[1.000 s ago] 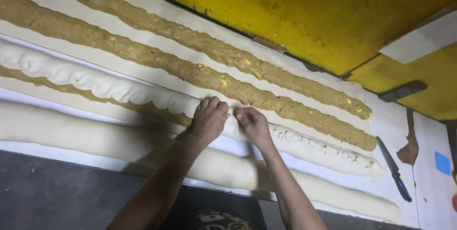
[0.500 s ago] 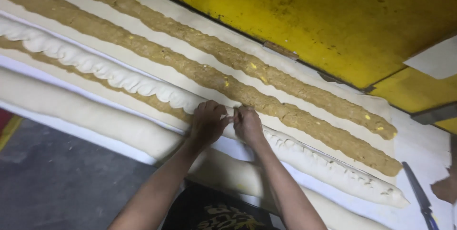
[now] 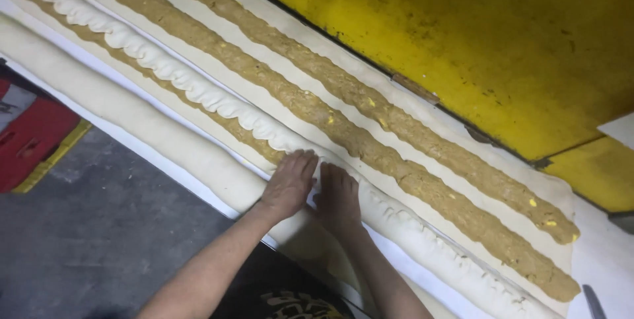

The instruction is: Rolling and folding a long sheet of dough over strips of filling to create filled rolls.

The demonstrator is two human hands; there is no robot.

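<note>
Left hand (image 3: 289, 183): mine, flat and palm down on the crimped roll (image 3: 198, 91), fingers together and stretched toward the seam; it grips nothing.
Right hand (image 3: 338, 195): flat beside the left, nearly touching it, fingertips on the same seam; open, holding nothing.
Crimped roll: runs slantwise across the table (image 3: 611, 253), between the smooth roll (image 3: 132, 117) near the table's edge and the two open strips. Its scalloped edge shows on both sides of my hands; right under them I cannot tell how far the fold is closed.
Filling strips (image 3: 343, 127): two brown lines on flat dough, beyond the crimped roll, untouched.
How I'd do it well: I judge the step to be pleating the dough edge over the filling. Keep both hands close, press with the fingertips only, and make each pleat match its neighbours in size.
Pressure: light enough not to squeeze filling out, I think, firm enough to seal.
Risk: a gap in the seam, or thin dough tearing.
Knife (image 3: 593, 302): at the far right, well apart from my hands.
</note>
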